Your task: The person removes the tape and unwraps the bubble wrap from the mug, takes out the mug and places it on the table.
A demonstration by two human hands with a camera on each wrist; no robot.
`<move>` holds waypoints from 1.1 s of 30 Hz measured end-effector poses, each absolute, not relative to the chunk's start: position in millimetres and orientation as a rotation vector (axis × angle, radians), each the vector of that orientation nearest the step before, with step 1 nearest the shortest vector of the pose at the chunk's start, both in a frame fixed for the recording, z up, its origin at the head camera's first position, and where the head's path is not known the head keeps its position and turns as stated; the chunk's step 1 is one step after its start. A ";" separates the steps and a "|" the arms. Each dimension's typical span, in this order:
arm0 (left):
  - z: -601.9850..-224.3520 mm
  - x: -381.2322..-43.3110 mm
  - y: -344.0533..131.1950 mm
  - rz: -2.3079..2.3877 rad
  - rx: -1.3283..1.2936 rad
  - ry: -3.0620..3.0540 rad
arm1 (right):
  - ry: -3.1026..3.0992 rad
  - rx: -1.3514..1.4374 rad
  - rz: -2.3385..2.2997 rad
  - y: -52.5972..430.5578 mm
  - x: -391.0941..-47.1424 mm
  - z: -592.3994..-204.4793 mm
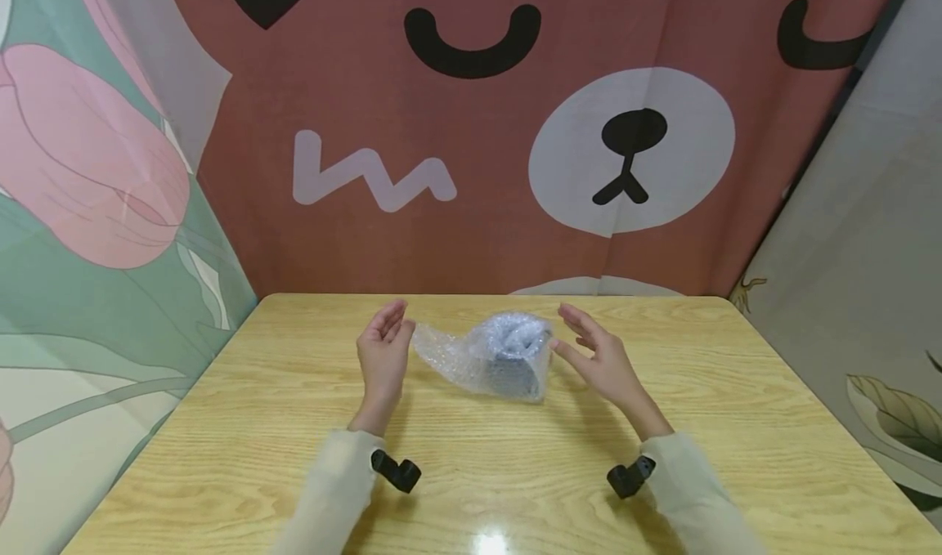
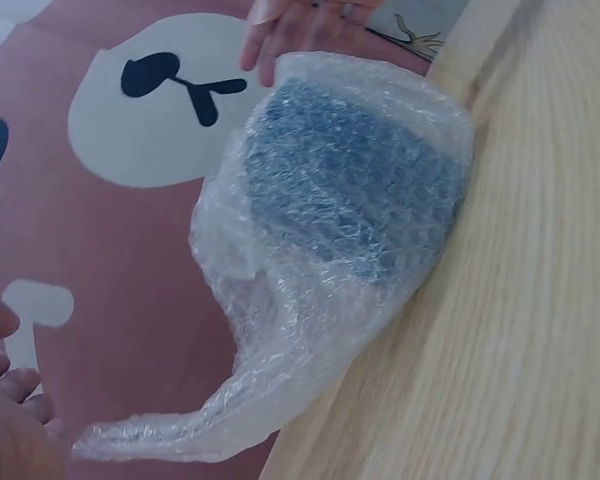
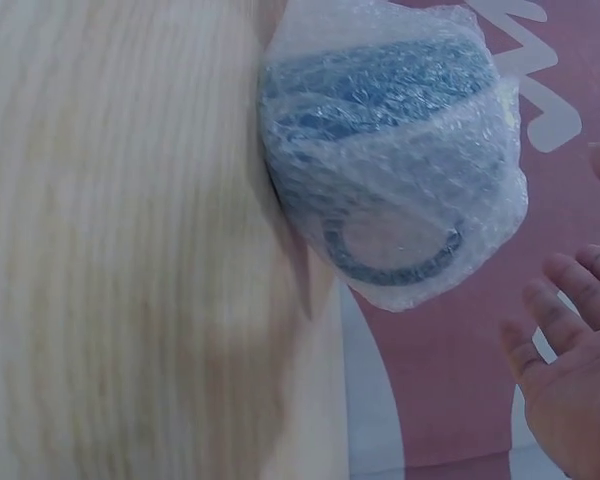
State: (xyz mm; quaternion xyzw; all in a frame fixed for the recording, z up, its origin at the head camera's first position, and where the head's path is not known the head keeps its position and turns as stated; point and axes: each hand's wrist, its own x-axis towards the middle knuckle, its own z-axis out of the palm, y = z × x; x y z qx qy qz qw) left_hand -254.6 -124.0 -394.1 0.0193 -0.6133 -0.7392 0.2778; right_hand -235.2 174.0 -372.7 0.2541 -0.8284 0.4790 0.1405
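Observation:
A dark blue mug (image 2: 350,185) stands on the table, wrapped in clear bubble wrap (image 1: 452,359). Its curved handle (image 3: 392,272) shows through the plastic in the right wrist view. The wrap is bunched over the mug's top, and a loose tail of it stretches out to the left. My left hand (image 1: 383,359) is at the end of that tail, thumb apart from the relaxed fingers. On the other side, my right hand (image 1: 607,367) has its fingers extended, with the thumb tip right beside the wrapped mug. Neither hand grips anything.
The light wood-grain table (image 1: 471,465) ends at a patterned curtain (image 1: 353,244) just behind the mug. More printed cloth hangs at the left and right sides. Each wrist carries a small black camera (image 1: 397,471) over a pale sleeve.

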 end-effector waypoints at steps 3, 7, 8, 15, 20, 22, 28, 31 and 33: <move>-393.5 -251.4 -119.3 -1.962 -0.019 -1.742 | -2.365 0.761 1.334 178.7 -243.8 -378.2; -385.7 -243.3 -111.6 -1.930 -0.107 -1.812 | -2.326 0.794 1.261 185.0 -259.5 -391.0; -382.3 -240.2 -109.2 -1.926 -0.122 -1.822 | -2.317 0.801 1.247 186.4 -263.8 -394.4; -368.3 -227.0 -93.9 -1.912 -0.201 -1.872 | -2.308 0.856 1.140 187.3 -271.0 -390.2; -373.7 -228.7 -86.9 -1.920 -0.264 -1.916 | -2.310 0.901 1.021 186.4 -273.0 -386.1; -376.4 -229.6 -84.8 -1.898 -0.297 -1.963 | -2.319 0.910 0.974 185.8 -274.2 -385.6; -401.6 -244.5 -83.2 -1.863 -0.350 -2.094 | -2.371 0.940 0.884 183.7 -278.8 -382.7; -413.8 -250.7 -83.1 -1.891 -0.367 -2.136 | -2.415 0.950 0.873 183.2 -280.7 -381.5; -416.8 -250.7 -82.5 -1.893 -0.379 -2.171 | -2.439 0.957 0.860 183.1 -281.5 -380.8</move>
